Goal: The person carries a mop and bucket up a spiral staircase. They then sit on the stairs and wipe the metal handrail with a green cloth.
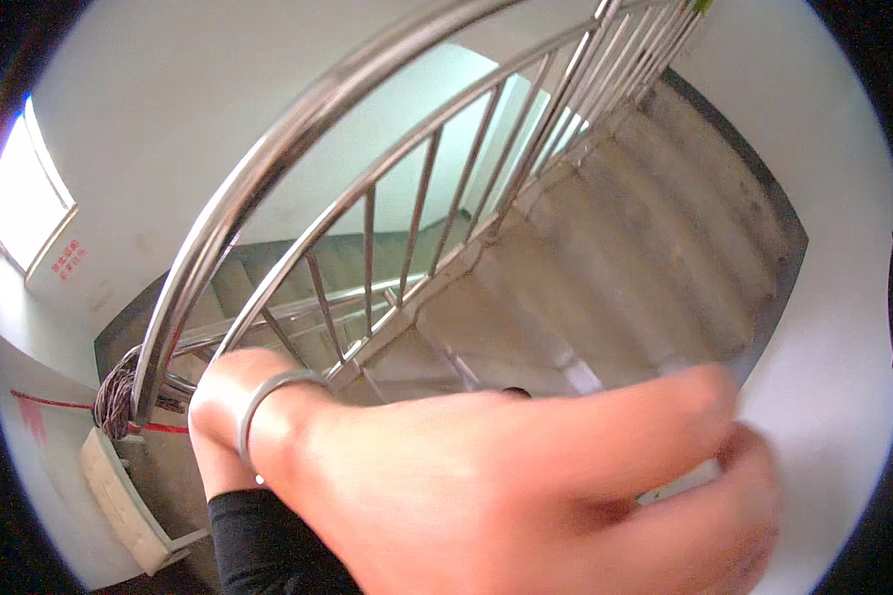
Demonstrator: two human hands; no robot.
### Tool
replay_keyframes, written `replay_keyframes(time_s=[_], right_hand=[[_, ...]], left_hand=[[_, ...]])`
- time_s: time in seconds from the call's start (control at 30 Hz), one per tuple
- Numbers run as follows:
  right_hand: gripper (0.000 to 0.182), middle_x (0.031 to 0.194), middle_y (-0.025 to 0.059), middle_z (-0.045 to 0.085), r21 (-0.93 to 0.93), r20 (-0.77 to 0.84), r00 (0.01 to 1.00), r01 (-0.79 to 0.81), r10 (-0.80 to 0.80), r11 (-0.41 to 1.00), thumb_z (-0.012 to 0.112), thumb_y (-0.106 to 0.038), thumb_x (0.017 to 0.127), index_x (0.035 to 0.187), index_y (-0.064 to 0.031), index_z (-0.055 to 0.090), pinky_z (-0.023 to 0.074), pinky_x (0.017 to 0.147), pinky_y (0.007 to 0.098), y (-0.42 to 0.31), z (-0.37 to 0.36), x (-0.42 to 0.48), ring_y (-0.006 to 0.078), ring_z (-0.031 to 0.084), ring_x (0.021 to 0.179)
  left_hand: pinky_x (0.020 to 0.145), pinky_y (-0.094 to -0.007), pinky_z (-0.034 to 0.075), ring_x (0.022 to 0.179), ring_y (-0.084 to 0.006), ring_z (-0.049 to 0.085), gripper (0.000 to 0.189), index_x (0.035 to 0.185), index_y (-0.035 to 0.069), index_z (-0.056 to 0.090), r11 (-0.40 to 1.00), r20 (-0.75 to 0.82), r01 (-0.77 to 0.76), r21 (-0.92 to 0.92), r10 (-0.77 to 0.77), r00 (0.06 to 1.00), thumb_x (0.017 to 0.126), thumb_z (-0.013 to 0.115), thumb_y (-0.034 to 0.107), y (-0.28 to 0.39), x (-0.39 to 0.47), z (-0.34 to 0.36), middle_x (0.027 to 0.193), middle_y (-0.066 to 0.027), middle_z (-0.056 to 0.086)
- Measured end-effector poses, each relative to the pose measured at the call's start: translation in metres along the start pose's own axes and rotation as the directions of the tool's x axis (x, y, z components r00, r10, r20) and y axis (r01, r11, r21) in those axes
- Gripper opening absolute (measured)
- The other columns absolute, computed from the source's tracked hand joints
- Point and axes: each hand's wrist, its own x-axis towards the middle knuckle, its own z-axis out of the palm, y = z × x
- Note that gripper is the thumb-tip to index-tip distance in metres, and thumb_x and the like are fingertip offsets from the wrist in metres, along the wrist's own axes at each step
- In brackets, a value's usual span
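Observation:
My left hand fills the lower middle, very close to the camera and slightly blurred. It reaches in from the lower left, with a grey metal bangle on the wrist and a black sleeve on the forearm. The fingers curl at the right, leaving a small gap; whether anything is in them is hidden. Beyond the hand lies a flight of concrete stairs. A stainless steel handrail with thin balusters runs along its left side. My right hand is out of view.
A bundle of cord hangs at the handrail's near end, beside a red rope. A pale board-like piece stands below it. White walls with a dark skirting band flank the stairs. A bright window is left, above red writing.

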Motion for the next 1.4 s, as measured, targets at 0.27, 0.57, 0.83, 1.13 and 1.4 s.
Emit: replay_keyframes(time_s=[0.27, 0.57, 0.83, 1.13, 1.4], right_hand=[[0.018, 0.078, 0.0085, 0.057, 0.279, 0.040, 0.998, 0.041, -0.054, 0.960, 0.042, -0.018, 0.081, 0.088, -0.0088, 0.056, 0.0429, 0.064, 0.0359, 0.155, 0.044, -0.049, 0.0249, 0.054, 0.071], [0.035, 0.093, 0.0187, 0.056, 0.281, -0.102, 0.939, -0.290, 0.329, 0.915, 0.054, -0.024, 0.073, 0.101, -0.0030, 0.052, 0.0394, 0.080, 0.0409, 0.154, 0.038, -0.143, 0.0361, 0.051, 0.090], [0.038, 0.090, 0.0191, 0.057, 0.493, -0.098, 0.779, -0.502, 0.619, 0.710, 0.055, -0.024, 0.071, 0.101, -0.0014, 0.051, 0.0403, 0.078, 0.0410, 0.151, -0.058, -0.191, 0.0374, 0.052, 0.086], [0.040, 0.089, 0.0193, 0.057, 0.698, -0.202, 0.559, -0.494, 0.804, 0.519, 0.056, -0.025, 0.070, 0.102, -0.0010, 0.050, 0.0408, 0.077, 0.0411, 0.133, -0.112, -0.254, 0.0376, 0.052, 0.085], [0.041, 0.088, 0.0195, 0.057, 0.724, -0.268, 0.587, -0.401, 0.764, 0.562, 0.056, -0.025, 0.070, 0.102, -0.0006, 0.050, 0.0412, 0.076, 0.0412, 0.161, -0.187, -0.193, 0.0378, 0.053, 0.084]], left_hand=[[0.085, -0.0349, 0.038, 0.098, -0.0237, 0.050, 0.031, 0.101, 0.009, 0.055, 0.960, -0.107, 0.117, 0.256, -0.092, 0.990, 0.070, 0.056, 0.004, -0.137, 0.040, 0.082, 0.103, -0.0087, 0.055], [0.090, -0.0419, 0.033, 0.109, -0.0275, 0.040, 0.033, 0.109, 0.012, 0.051, 0.276, -0.508, 0.571, 0.773, -0.268, 0.818, 0.079, 0.054, 0.024, -0.363, -0.047, 0.066, 0.115, -0.0106, 0.046], [0.089, -0.0416, 0.030, 0.110, -0.0242, 0.038, 0.040, 0.117, 0.010, 0.041, -0.045, -0.534, 0.557, 0.829, -0.358, 0.766, 0.082, 0.049, 0.027, -0.347, -0.020, 0.089, 0.118, -0.0083, 0.042], [0.090, -0.0384, 0.029, 0.114, -0.0207, 0.034, 0.048, 0.124, 0.014, 0.031, -0.341, -0.596, 0.489, 0.803, -0.430, 0.678, 0.081, 0.047, 0.028, -0.355, -0.020, 0.102, 0.125, -0.0035, 0.034], [0.088, -0.0357, 0.029, 0.114, -0.0177, 0.035, 0.047, 0.124, 0.014, 0.031, -0.438, -0.580, 0.414, 0.798, -0.373, 0.724, 0.081, 0.047, 0.024, -0.360, -0.020, 0.101, 0.126, -0.0016, 0.035]])
